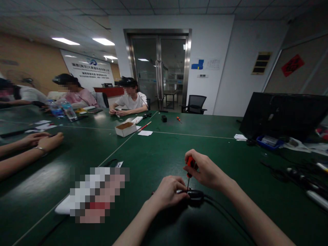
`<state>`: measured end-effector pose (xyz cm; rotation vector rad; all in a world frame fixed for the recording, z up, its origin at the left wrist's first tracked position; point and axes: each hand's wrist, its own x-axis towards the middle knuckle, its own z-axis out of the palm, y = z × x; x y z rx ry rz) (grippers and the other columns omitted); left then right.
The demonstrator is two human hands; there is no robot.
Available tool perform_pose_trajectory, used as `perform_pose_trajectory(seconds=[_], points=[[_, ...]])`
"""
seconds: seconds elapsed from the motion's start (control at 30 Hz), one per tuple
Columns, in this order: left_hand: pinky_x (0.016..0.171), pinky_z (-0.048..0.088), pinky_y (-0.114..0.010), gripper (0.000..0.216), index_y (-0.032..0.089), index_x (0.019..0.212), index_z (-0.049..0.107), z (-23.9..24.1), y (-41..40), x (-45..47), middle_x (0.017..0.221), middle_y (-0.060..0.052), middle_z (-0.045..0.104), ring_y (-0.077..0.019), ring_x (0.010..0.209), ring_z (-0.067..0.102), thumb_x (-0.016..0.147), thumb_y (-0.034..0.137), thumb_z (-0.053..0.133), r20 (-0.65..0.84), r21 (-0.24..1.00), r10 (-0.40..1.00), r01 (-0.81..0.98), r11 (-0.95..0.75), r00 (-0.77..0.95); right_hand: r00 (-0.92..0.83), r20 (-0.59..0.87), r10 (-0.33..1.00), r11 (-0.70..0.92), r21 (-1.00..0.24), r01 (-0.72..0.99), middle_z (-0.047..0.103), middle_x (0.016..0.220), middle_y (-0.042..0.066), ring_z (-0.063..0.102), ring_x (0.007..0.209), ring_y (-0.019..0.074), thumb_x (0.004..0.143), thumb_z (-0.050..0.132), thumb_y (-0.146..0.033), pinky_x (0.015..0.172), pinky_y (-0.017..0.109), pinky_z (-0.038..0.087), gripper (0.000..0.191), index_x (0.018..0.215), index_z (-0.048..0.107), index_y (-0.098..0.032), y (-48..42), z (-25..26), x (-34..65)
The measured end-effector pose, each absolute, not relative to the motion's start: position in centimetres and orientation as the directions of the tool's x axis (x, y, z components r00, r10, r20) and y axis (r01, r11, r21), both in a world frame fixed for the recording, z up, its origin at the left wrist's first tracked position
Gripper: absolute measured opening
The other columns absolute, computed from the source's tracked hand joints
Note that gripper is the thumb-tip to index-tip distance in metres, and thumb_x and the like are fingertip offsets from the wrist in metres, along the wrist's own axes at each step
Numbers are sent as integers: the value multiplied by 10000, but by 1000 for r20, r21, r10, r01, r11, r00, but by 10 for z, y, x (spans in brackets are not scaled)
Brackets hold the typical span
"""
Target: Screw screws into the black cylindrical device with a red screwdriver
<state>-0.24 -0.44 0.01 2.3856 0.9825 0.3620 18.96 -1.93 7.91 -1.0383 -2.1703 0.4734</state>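
My right hand (pixel 203 168) is closed round the orange-and-black handle of a screwdriver (pixel 190 164). The screwdriver stands nearly upright, and its thin shaft points down at a small black device with cables (pixel 196 194). Fingers of my left hand (pixel 169 190) pinch the near left end of that device and steady it on the table. Whether the tip sits in a screw is too small to tell. Black cables (pixel 225 212) run from the device's right side toward the bottom edge.
A white power strip (pixel 64 205), partly blurred out, lies left on the green table (pixel 143 157). Beyond stand a small open box (pixel 125 129), a black block (pixel 164 118) and another screwdriver (pixel 178 119). A monitor (pixel 284 116) and cables are right. A co-worker's hands (pixel 47 141) rest left.
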Motion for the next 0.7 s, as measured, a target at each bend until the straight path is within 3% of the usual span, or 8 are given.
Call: perform_pose_trajectory(seconds=[0.27,0.4,0.5,0.7], points=[[753,459,-243,117,238,904,840,0,-4,-3,953,-17,750,-187,851,682,876,266,730,48,567,708,564,-600,705,-457,420,784,620,-510,596,591,799,-45,596,650,130,886,691,-112,614,240,428,274,1014,477,-225,-17,76,189],[776,467,-250,120,237,880,838,-1,-4,-3,943,-19,760,-189,843,683,881,241,718,87,555,688,539,-634,720,-482,447,754,646,-373,666,618,851,-19,579,658,137,827,798,-179,601,246,402,342,1013,514,-220,-19,76,187],[793,478,-254,132,246,861,835,-1,-4,-3,942,-17,769,-194,854,688,886,238,705,96,553,680,529,-643,727,-519,448,728,663,-268,699,630,900,13,579,682,153,840,776,-213,605,263,386,289,999,535,-214,-24,81,187],[765,485,-245,115,237,878,836,3,-7,-3,981,-28,762,-197,870,696,875,246,722,83,559,698,546,-623,711,-560,368,742,669,-347,657,630,915,23,588,732,154,805,634,-86,637,262,402,290,1051,524,-194,-34,96,192]])
